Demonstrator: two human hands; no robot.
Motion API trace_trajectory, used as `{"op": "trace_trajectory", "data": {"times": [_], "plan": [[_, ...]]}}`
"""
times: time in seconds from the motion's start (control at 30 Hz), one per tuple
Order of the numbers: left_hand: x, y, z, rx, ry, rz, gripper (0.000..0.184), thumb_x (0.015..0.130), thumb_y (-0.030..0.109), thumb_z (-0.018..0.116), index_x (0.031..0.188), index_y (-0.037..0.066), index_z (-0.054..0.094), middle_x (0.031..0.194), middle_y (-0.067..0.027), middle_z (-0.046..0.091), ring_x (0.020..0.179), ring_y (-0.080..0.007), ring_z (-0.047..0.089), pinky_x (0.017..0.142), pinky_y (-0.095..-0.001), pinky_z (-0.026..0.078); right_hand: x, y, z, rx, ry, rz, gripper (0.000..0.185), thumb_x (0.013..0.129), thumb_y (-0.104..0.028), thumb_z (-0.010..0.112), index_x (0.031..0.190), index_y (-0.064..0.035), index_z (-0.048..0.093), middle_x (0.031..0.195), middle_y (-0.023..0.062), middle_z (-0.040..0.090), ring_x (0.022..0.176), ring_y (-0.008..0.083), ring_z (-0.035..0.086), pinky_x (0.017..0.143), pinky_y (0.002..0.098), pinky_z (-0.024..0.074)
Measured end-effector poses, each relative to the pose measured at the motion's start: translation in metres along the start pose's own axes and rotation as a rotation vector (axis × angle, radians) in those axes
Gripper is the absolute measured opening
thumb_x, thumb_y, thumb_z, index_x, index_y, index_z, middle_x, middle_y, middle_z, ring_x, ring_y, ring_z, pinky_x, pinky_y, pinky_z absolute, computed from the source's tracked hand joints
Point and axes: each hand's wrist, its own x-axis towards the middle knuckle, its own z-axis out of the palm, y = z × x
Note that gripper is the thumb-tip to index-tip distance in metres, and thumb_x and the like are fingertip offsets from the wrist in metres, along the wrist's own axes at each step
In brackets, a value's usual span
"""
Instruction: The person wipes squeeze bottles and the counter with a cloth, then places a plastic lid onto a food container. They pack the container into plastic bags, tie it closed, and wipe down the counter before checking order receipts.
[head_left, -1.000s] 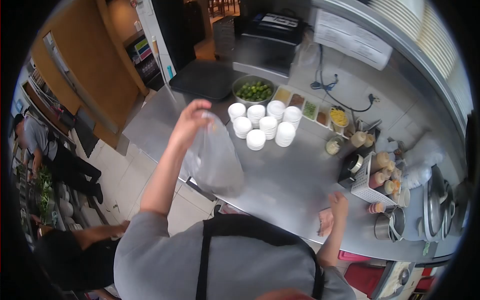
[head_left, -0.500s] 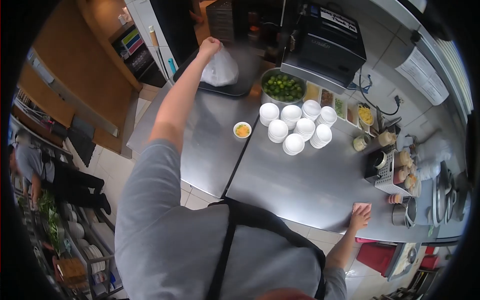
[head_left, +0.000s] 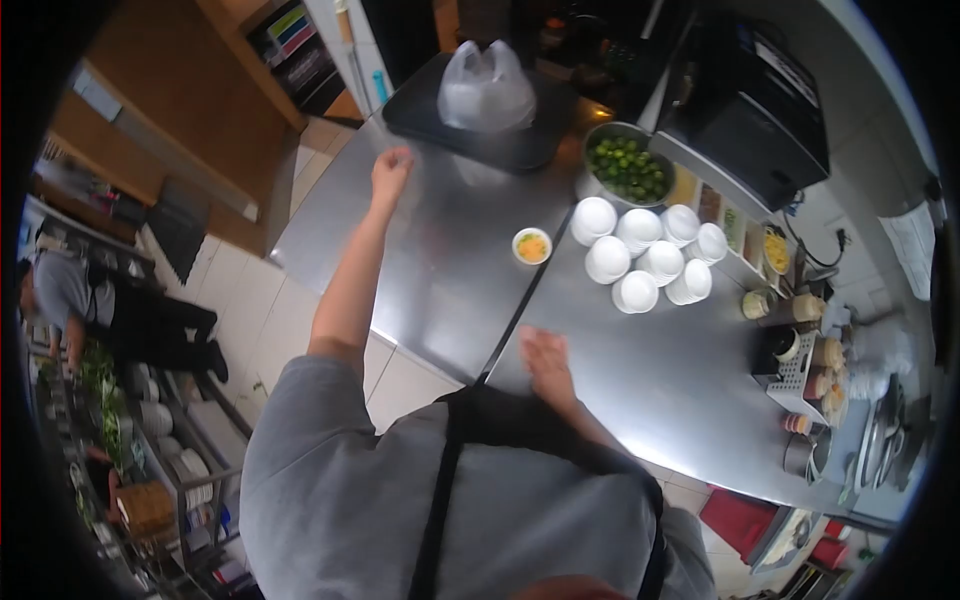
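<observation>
My left hand [head_left: 391, 178] is over the left steel counter, in front of the black tray [head_left: 420, 138]. Its fingers look curled in, and nothing shows in them. A knotted white plastic bag [head_left: 487, 98] stands on that tray, apart from the hand. My right hand [head_left: 546, 362] is low over the counter near the seam, close to my apron. Motion smears its fingers, and a pinkish patch there could be skin or cloth. Between the hands and farther back sits a small white bowl [head_left: 532, 246] with orange and green bits inside.
Stacks of white bowls [head_left: 636, 292] stand right of the seam. Behind them are a metal pot of green limes [head_left: 630, 168] and a black machine [head_left: 745, 110]. Bottles in a white basket [head_left: 795, 380] line the right side. A person in grey [head_left: 75, 295] works at far left.
My left hand has released the plastic bag and drawn back toward me. My right hand has swept left from the counter's right end. The pink cloth no longer shows where it lay.
</observation>
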Motion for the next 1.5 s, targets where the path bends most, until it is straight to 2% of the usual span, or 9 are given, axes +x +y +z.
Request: {"op": "trace_trajectory", "data": {"times": [0.17, 0.23, 0.53, 0.67, 0.8, 0.87, 1.17, 1.27, 1.5], "plan": [[-0.146, -0.074, -0.105, 0.001, 0.104, -0.139, 0.019, 0.083, 0.016, 0.056, 0.095, 0.002, 0.059, 0.083, -0.0024, 0.059, 0.075, -0.0101, 0.053, 0.067, -0.0222, 0.041, 0.097, -0.05, 0.018, 0.644, -0.206, -0.498, 0.031, 0.08, -0.016, 0.053, 0.109, -0.005, 0.054, 0.105, 0.0102, 0.055, 0.096, 0.0264, 0.051, 0.083, 0.031, 0.0416], [-0.204, -0.082, -0.145, 0.023, 0.104, -0.282, 0.02, 0.084, 0.019, 0.056, 0.095, 0.003, 0.059, 0.082, -0.0024, 0.059, 0.073, -0.0102, 0.054, 0.065, -0.0231, 0.042, 0.149, -0.058, 0.015, 1.161, -0.4, 0.063, 0.031, 0.081, -0.022, 0.052, 0.108, -0.0071, 0.055, 0.105, 0.0096, 0.056, 0.086, 0.0248, 0.051, 0.074, 0.0282, 0.0435], [-0.417, -0.166, -0.22, -0.022, 0.048, -1.047, 0.018, 0.083, 0.022, 0.054, 0.092, 0.006, 0.057, 0.08, -0.0048, 0.06, 0.066, -0.0139, 0.059, 0.055, -0.0266, 0.045, 0.21, -0.044, 0.143, -1.043, 0.278, -0.428, 0.055, 0.08, -0.036, 0.05, 0.128, -0.0122, 0.041, 0.136, 0.0073, 0.029, 0.127, 0.0264, 0.022, 0.105, 0.0471, 0.0113], [-0.475, -0.203, -0.217, 0.093, -0.153, -1.275, 0.023, 0.077, 0.023, 0.058, 0.09, 0.004, 0.057, 0.074, -0.0064, 0.059, 0.059, -0.0166, 0.058, 0.048, -0.0294, 0.045, 0.147, -0.129, 0.104, 0.073, -0.254, -0.642, 0.053, 0.079, -0.035, 0.051, 0.125, -0.009, 0.043, 0.133, 0.0075, 0.034, 0.126, 0.0249, 0.024, 0.106, 0.0447, 0.0103], [-0.496, -0.217, -0.212, 0.188, -0.32, -1.265, 0.025, 0.074, 0.023, 0.061, 0.088, 0.002, 0.061, 0.069, -0.007, 0.059, 0.054, -0.0167, 0.058, 0.044, -0.0287, 0.045, 0.185, -0.132, 0.08, 0.148, -0.244, -0.747, 0.05, 0.081, -0.034, 0.05, 0.124, -0.0101, 0.044, 0.135, 0.0082, 0.033, 0.129, 0.022, 0.022, 0.107, 0.0416, 0.0118], [-0.493, -0.21, -0.207, 0.171, -0.306, -1.261, 0.025, 0.074, 0.022, 0.061, 0.088, 0.002, 0.061, 0.07, -0.0073, 0.06, 0.053, -0.0166, 0.058, 0.044, -0.0287, 0.046, 0.244, -0.143, 0.056, -0.147, -0.758, -0.57, 0.047, 0.082, -0.034, 0.048, 0.123, -0.012, 0.045, 0.134, 0.0079, 0.034, 0.128, 0.0202, 0.023, 0.106, 0.0373, 0.0145], [-0.555, -0.182, -0.228, 0.077, 0.073, -1.065, 0.021, 0.078, 0.018, 0.06, 0.089, 0.0, 0.06, 0.072, -0.007, 0.062, 0.06, -0.0137, 0.059, 0.051, -0.027, 0.046, 0.407, -0.075, 0.211, -0.206, 0.333, -0.168, 0.041, 0.066, -0.038, 0.056, 0.102, -0.0169, 0.057, 0.117, 0.002, 0.042, 0.105, 0.0255, 0.04, 0.085, 0.0465, 0.0297], [-0.621, -0.184, -0.241, 0.146, 0.013, -1.226, 0.024, 0.078, 0.022, 0.06, 0.088, 0.001, 0.061, 0.07, -0.0073, 0.062, 0.056, -0.0159, 0.059, 0.049, -0.0287, 0.047, 0.426, -0.13, 0.225, -0.14, -0.234, -0.058, 0.03, 0.069, -0.039, 0.055, 0.093, -0.0197, 0.055, 0.111, -0.0002, 0.044, 0.103, 0.0251, 0.04, 0.078, 0.0502, 0.0306], [-0.671, -0.246, -0.268, 0.379, -0.405, -1.462, 0.024, 0.077, 0.024, 0.06, 0.081, 0.001, 0.06, 0.065, -0.0092, 0.06, 0.051, -0.0198, 0.058, 0.045, -0.0316, 0.047, 0.277, -0.161, 0.158, 0.018, -0.129, -0.855, 0.04, 0.069, -0.03, 0.054, 0.108, -0.0165, 0.052, 0.123, 0.0029, 0.036, 0.112, 0.0259, 0.032, 0.09, 0.0555, 0.0238]]}}
